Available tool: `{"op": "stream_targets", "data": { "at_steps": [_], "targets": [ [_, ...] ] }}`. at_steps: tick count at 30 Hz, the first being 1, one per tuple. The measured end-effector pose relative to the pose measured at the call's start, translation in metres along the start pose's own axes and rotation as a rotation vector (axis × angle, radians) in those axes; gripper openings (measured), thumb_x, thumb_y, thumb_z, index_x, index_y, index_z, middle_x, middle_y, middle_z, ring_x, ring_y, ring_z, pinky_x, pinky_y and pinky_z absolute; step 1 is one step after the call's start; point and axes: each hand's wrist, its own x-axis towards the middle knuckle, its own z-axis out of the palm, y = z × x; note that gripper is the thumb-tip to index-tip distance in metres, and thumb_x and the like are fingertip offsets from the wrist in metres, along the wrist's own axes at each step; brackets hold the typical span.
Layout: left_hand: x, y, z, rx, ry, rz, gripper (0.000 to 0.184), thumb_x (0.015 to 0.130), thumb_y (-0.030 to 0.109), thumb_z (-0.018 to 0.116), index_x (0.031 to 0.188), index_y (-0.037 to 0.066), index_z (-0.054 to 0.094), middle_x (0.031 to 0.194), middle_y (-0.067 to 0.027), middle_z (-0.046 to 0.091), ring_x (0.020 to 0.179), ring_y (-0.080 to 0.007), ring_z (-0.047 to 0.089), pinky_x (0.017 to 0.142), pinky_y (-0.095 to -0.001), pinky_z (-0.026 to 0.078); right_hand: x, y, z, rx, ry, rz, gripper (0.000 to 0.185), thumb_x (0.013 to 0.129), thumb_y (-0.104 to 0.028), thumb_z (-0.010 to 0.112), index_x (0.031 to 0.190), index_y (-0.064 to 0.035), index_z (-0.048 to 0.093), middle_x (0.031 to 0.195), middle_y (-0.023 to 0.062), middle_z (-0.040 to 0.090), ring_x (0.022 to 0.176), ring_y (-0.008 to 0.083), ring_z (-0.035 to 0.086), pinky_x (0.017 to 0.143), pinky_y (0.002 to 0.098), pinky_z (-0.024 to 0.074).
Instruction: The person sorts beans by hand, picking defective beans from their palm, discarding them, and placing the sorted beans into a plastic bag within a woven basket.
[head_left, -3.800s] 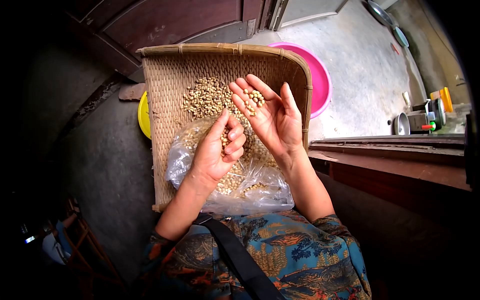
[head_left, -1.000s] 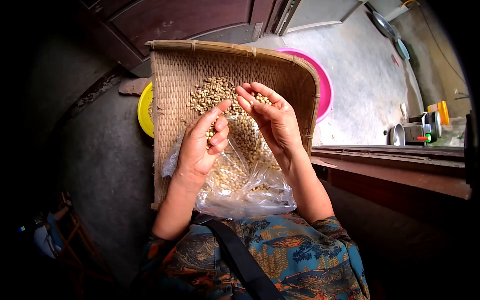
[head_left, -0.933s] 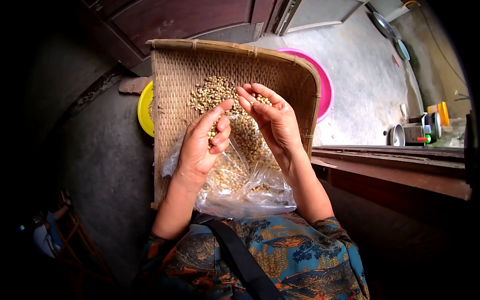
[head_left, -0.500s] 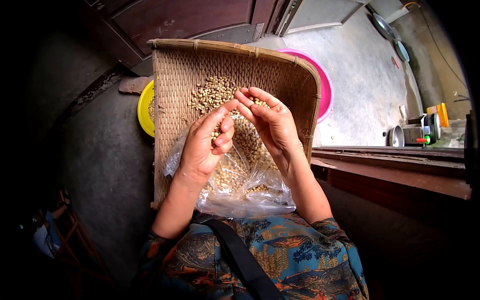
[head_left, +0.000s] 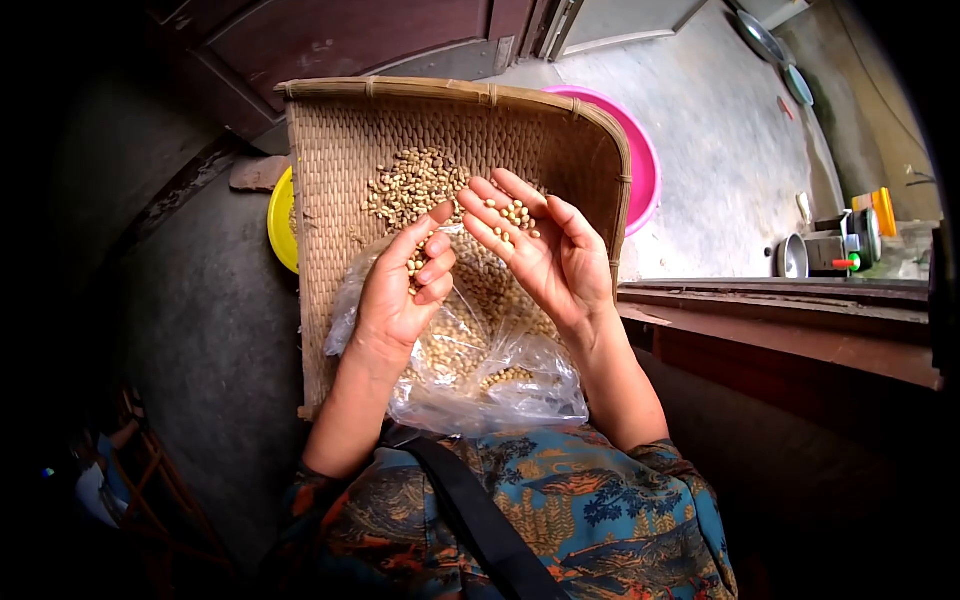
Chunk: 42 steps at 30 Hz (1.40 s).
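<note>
My left hand (head_left: 392, 300) curls its fingers around a small handful of pale beans (head_left: 416, 265), partly hidden by the fingers. Beside it, my right hand (head_left: 563, 255) is turned palm up, fingers stretched out, with several loose tan beans (head_left: 516, 216) lying across it. Both hands are above a clear plastic bag (head_left: 485, 408) filled with similar beans. The bag rests in a woven bamboo winnowing basket (head_left: 335, 150). Farther in on the basket lies a loose pile of tan and darker beans (head_left: 408, 188).
A yellow basin (head_left: 282, 222) shows past the basket's left edge, and a pink basin (head_left: 645, 165) past its right. A wooden ledge (head_left: 780, 335) runs along the right. A brown door (head_left: 350, 45) stands at the back. Metal pans (head_left: 792, 257) and other items lie at far right.
My right hand has opened out and turned palm up, showing the beans in it. The two hands' fingertips have moved a little apart. My left hand stays curled around its beans.
</note>
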Motion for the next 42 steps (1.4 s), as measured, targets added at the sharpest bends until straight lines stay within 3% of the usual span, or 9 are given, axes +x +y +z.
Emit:
{"op": "stream_targets", "data": {
  "at_steps": [10,14,17,23,26,35,42],
  "targets": [
    [0.001,-0.006,-0.004,0.024,-0.052,-0.023,0.032,0.103,0.017,0.047,0.130,0.000,0.049,0.080,-0.0001,0.048,0.058,-0.0052,0.042,0.040,-0.0181,0.030,-0.010,-0.004,-0.008,-0.002,-0.003,-0.046,0.050,0.100,-0.009,0.040,0.146,0.0095,0.028,0.145,0.0314,0.038,0.139,0.0430,0.034,0.118,0.0512,0.0299],
    [0.001,-0.008,0.000,-0.006,0.016,-0.037,0.033,0.103,0.016,0.045,0.132,0.001,0.048,0.079,-0.0003,0.047,0.056,-0.0062,0.039,0.039,-0.0190,0.028,-0.012,-0.005,-0.006,-0.004,0.001,-0.051,0.061,0.089,0.004,0.043,0.147,0.0105,0.024,0.151,0.0327,0.028,0.142,0.0437,0.028,0.119,0.0526,0.0254],
    [0.001,-0.009,0.001,-0.002,0.017,-0.039,0.033,0.103,0.016,0.046,0.133,0.002,0.048,0.079,-0.0003,0.047,0.056,-0.0062,0.039,0.039,-0.0189,0.028,-0.012,-0.007,-0.006,-0.018,-0.019,-0.043,0.067,0.084,0.007,0.043,0.147,0.0107,0.023,0.150,0.0331,0.029,0.142,0.0441,0.029,0.120,0.0522,0.0255],
    [0.001,-0.008,-0.002,0.020,-0.038,-0.032,0.033,0.102,0.017,0.048,0.131,0.001,0.049,0.080,-0.0001,0.048,0.057,-0.0054,0.042,0.040,-0.0180,0.029,-0.015,-0.005,-0.006,-0.049,-0.070,-0.038,0.067,0.084,0.006,0.045,0.147,0.0104,0.023,0.150,0.0326,0.029,0.141,0.0445,0.029,0.119,0.0520,0.0265],
    [0.001,-0.008,-0.002,0.030,-0.036,-0.028,0.033,0.102,0.017,0.047,0.131,0.001,0.049,0.080,-0.0001,0.049,0.057,-0.0054,0.042,0.040,-0.0180,0.029,-0.015,-0.006,-0.004,0.090,-0.025,-0.002,0.065,0.087,0.004,0.046,0.147,0.0099,0.023,0.151,0.0322,0.029,0.141,0.0441,0.030,0.119,0.0518,0.0268],
    [0.000,-0.006,-0.004,0.015,-0.038,-0.018,0.032,0.102,0.017,0.048,0.130,0.001,0.049,0.080,-0.0006,0.049,0.058,-0.0057,0.042,0.040,-0.0180,0.030,-0.014,0.000,-0.005,-0.177,-0.038,-0.072,0.061,0.092,-0.002,0.044,0.148,0.0094,0.023,0.151,0.0314,0.028,0.141,0.0430,0.031,0.119,0.0520,0.0268],
    [0.000,-0.009,-0.009,0.009,-0.024,-0.019,0.030,0.102,0.017,0.048,0.127,0.000,0.052,0.080,-0.0012,0.049,0.059,-0.0068,0.042,0.040,-0.0186,0.029,-0.009,-0.002,-0.002,0.212,-0.020,0.015,0.057,0.094,-0.002,0.039,0.147,0.0090,0.025,0.151,0.0306,0.029,0.141,0.0429,0.030,0.119,0.0530,0.0263]
  ]
}}
